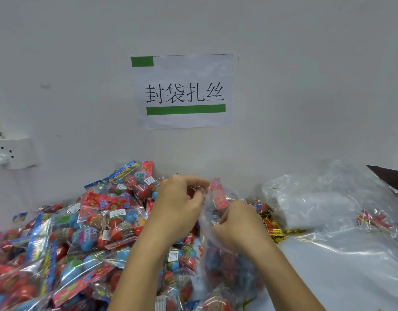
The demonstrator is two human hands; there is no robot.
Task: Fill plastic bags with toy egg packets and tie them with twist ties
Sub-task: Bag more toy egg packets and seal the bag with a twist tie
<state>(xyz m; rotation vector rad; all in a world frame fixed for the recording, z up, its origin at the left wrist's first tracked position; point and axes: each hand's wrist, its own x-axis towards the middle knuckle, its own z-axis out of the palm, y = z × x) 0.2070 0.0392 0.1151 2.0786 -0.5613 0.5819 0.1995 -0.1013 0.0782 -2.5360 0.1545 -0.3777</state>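
Observation:
A clear plastic bag (225, 261) with toy egg packets inside stands in front of me, a pink packet header (219, 196) sticking out of its mouth. My left hand (178, 203) pinches the bag's upper rim on the left. On the right side, my right hand (238, 223) grips the bag's rim in a closed fist. A big heap of toy egg packets (70, 243) with red and blue eggs covers the table to the left. A bundle of gold and red twist ties (272, 227) lies just right of my right hand.
A stack of empty clear plastic bags (328, 205) lies on the right, with a few red and gold ties (373, 221) under the plastic. A paper sign (182, 90) hangs on the white wall; a wall socket (11, 153) sits far left.

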